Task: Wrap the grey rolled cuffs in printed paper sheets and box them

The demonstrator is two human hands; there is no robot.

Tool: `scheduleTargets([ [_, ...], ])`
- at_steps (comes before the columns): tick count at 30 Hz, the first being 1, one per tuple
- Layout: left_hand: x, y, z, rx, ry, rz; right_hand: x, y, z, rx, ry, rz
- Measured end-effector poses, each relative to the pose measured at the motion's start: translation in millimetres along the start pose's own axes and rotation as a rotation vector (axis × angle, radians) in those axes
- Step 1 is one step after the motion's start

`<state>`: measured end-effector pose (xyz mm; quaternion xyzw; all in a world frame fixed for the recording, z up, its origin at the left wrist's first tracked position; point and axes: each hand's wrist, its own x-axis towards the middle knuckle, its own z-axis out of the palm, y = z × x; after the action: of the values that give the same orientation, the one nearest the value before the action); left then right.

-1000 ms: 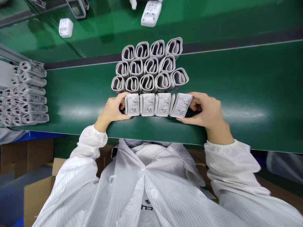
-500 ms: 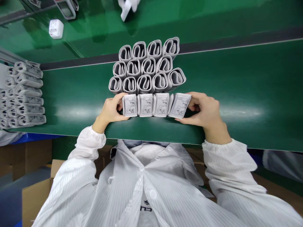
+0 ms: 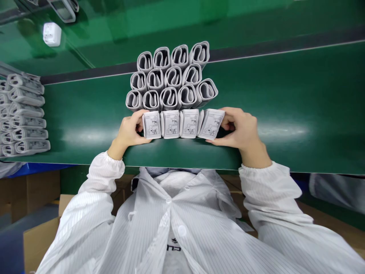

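Several folded grey cuffs with printed faces (image 3: 171, 125) stand side by side in a row on the green work surface (image 3: 273, 95). My left hand (image 3: 129, 131) grips the left end of this row, thumb at the near edge and fingers at the far edge. At the right end my right hand (image 3: 241, 129) pinches the last cuff (image 3: 211, 124), which leans to the right. Just beyond the row, a stack of rolled grey cuffs (image 3: 169, 98) shows its open spiral ends, in three tiers.
Another pile of rolled cuffs (image 3: 28, 121) sits at the far left of the surface. A white plug adapter (image 3: 52, 34) and a framed device (image 3: 64, 9) lie at the upper left. An open cardboard box (image 3: 40, 243) stands below left.
The whole view has shifted, so the cuffs and both hands appear slightly further left and higher. The grip on the row looks the same. The white object at the top has left the view.
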<state>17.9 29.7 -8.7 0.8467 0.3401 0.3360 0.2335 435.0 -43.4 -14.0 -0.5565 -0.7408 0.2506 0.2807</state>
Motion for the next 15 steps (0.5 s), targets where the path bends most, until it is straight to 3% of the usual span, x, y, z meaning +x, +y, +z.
scheduleTargets([
  [15,-1.5,-2.4,-3.1,0.031,-0.046,-0.084,7.5,0.7,0.0,0.080,0.064,-0.104],
])
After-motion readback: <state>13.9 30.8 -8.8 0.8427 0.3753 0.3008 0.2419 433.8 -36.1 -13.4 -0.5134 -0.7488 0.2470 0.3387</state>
